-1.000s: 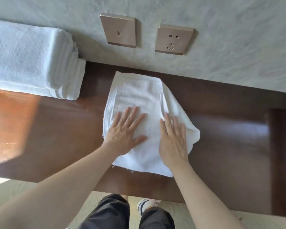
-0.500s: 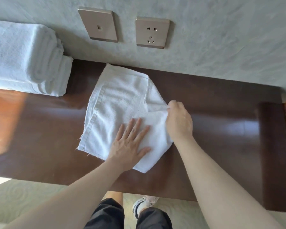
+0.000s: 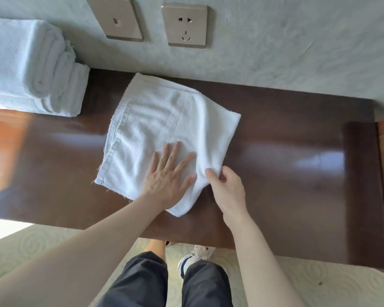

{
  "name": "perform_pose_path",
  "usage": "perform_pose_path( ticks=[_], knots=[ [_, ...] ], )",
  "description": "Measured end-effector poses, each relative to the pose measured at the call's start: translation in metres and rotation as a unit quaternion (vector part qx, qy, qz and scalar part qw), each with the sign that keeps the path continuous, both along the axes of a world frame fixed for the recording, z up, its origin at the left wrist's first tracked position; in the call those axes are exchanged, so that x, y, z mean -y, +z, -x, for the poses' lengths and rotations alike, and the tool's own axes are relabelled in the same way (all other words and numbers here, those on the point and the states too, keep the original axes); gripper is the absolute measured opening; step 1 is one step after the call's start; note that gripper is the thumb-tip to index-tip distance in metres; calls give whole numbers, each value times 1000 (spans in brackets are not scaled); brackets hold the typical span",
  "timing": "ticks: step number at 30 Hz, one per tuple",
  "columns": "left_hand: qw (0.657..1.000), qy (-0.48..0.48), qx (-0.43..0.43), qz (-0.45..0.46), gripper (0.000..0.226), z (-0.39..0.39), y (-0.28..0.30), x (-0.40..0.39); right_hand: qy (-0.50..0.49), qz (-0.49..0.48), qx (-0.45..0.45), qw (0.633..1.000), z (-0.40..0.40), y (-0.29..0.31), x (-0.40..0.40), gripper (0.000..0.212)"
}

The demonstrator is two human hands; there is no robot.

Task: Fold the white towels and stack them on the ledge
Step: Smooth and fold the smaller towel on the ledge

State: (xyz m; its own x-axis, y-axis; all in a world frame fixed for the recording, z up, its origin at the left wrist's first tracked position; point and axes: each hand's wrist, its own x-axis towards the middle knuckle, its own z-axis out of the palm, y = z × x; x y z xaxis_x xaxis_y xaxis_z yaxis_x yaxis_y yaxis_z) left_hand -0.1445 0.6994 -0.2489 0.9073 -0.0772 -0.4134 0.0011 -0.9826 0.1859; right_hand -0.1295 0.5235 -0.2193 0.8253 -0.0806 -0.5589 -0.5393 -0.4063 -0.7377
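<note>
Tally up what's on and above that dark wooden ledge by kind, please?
Towel being folded, under the left hand and pinched by the right hand: 1
Stack of folded towels, layers too bunched to count: 1
Wall plates: 2
Total: 4

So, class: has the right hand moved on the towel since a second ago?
Yes. The right hand has left the towel's middle for its right edge, pinching it nearer the ledge's front.

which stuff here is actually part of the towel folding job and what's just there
Part of the job:
- white towel, left hand pressing it flat, right hand pinching its edge
- stack of folded towels
- wooden ledge

Just there:
- two wall plates
- patterned floor
</note>
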Motion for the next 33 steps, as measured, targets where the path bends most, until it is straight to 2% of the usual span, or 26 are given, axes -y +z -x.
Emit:
perform_pose_path(
  ticks=[4, 7, 9, 11, 13, 15, 17, 19, 23, 27, 30, 32, 33],
  knots=[
    [999, 6, 4, 31, 67, 0, 2, 5, -53, -218, 15, 974, 7, 7, 4, 29],
    [999, 9, 4, 37, 65, 1, 1, 7, -25, -271, -16, 962, 5, 6, 16, 25],
    [999, 17, -2, 40, 66, 0, 0, 8, 68, -229, -46, 970, 6, 7, 25, 19],
    [998, 28, -12, 46, 68, -2, 0, 11, 190, -122, -72, 971, 6, 5, 31, 21],
    [999, 32, -17, 40, 69, -4, 0, 12, 239, -34, -61, 969, 7, 4, 36, 27],
    [999, 34, -8, 42, 69, -3, 3, 11, 133, -108, -38, 985, 9, 5, 40, 26],
    [997, 48, 30, 55, 63, 5, 8, 4, 6, -209, -49, 977, 12, 7, 40, 22],
    [993, 70, 80, 42, 58, 18, 12, -6, -60, -216, -89, 970, 15, 8, 37, 20],
    [973, 188, 125, 52, 54, 44, 16, -31, -51, -80, -150, 984, 30, 3, 37, 17],
    [908, 377, 140, 118, 54, 52, 16, -56, 13, 145, -63, 987, 43, 4, 39, 25],
    [887, 426, 128, 126, 50, 51, 16, -70, 71, 286, 54, 954, 50, 6, 29, 41],
    [876, 445, 111, 148, 46, 50, 18, -77, 152, 375, 145, 903, 52, 10, 17, 47],
    [870, 455, 101, 161, 42, 52, 18, -80, 188, 380, 197, 884, 52, 10, 9, 46]
  ],
)
